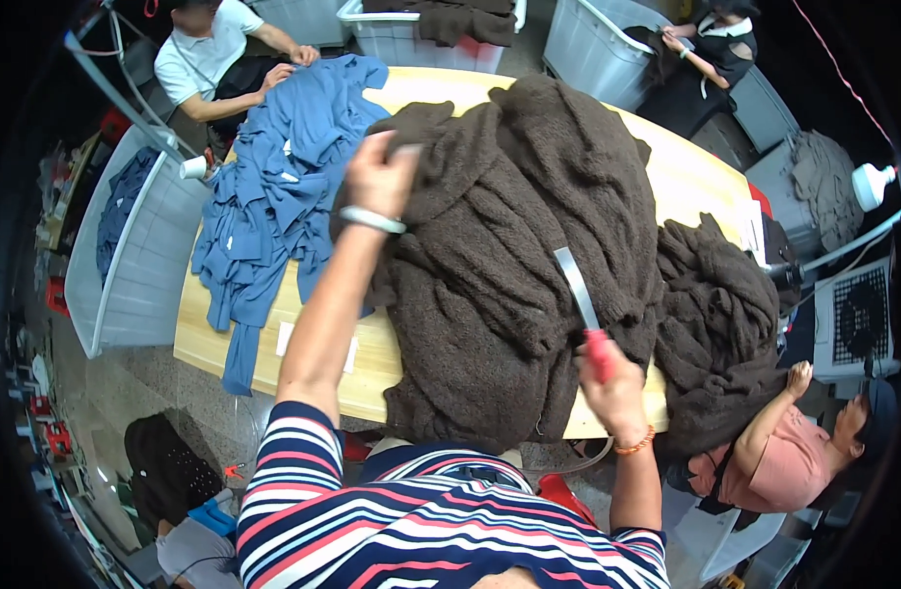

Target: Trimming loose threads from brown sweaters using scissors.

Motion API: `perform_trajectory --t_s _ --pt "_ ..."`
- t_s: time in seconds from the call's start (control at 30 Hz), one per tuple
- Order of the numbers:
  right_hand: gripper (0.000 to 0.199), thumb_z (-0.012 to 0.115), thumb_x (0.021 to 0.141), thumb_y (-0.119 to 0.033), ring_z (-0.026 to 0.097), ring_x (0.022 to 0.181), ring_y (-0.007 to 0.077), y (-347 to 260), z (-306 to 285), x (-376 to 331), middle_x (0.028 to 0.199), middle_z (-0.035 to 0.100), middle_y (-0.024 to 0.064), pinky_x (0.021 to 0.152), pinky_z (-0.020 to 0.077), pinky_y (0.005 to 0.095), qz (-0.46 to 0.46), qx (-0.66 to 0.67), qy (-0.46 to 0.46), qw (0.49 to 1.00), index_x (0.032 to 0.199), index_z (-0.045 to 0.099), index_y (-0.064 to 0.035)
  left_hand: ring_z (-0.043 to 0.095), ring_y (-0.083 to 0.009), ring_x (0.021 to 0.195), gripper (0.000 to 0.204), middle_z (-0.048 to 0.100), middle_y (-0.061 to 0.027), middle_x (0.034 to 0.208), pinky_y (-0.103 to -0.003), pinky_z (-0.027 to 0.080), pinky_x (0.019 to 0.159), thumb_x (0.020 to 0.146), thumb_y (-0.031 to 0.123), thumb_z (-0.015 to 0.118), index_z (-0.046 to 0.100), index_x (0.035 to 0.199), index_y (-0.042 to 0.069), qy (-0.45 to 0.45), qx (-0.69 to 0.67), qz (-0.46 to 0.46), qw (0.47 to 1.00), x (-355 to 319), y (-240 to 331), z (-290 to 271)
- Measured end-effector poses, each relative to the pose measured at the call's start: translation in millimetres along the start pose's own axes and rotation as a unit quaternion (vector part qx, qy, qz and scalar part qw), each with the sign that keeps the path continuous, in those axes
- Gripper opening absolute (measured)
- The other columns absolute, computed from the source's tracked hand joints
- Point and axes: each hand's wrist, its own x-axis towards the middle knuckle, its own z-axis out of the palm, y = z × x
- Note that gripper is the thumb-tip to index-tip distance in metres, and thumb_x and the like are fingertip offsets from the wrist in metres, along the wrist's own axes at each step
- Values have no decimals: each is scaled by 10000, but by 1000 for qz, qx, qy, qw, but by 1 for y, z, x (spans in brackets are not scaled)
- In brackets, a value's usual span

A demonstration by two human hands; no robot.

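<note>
My left hand (pixel 377 177) reaches far across the table (pixel 701 182), fingers closed in a pinch on an upper fold of the brown fleece garment (pixel 514 255), just beside the blue pile (pixel 279 187) at the far left corner. The garment spreads over the table's middle and droops over the near edge toward me. My right hand (pixel 612 388) sits at that near edge, fist wrapped round the red handle of a flat metal blade (pixel 576 287), whose long axis points up and away, leaning left, along the fleece.

Fuzzy brown fleece (pixel 509 245) — smooth wood table (pixel 696 177)
</note>
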Motion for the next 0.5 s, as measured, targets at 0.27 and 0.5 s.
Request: perform_trajectory --t_s 0.27,0.5 --pt "128 577 908 -29 605 671 96 10 -59 -2 737 627 44 637 487 249 62 143 95 983 1027 618 -5 532 -253 895 307 525 -69 927 -391 410 784 662 135 697 629 961 126 -526 -103 317 783 -254 103 48" --pt "182 639 846 -97 655 835 385 -1 -6 1 855 660 188 702 519 413 14 -40 -50 998 1024 614 -74 636 -125 737 98 663 -37 846 -264 505 664 840 106 707 658 901 49 -413 -147 -260 860 -257 45 -55"
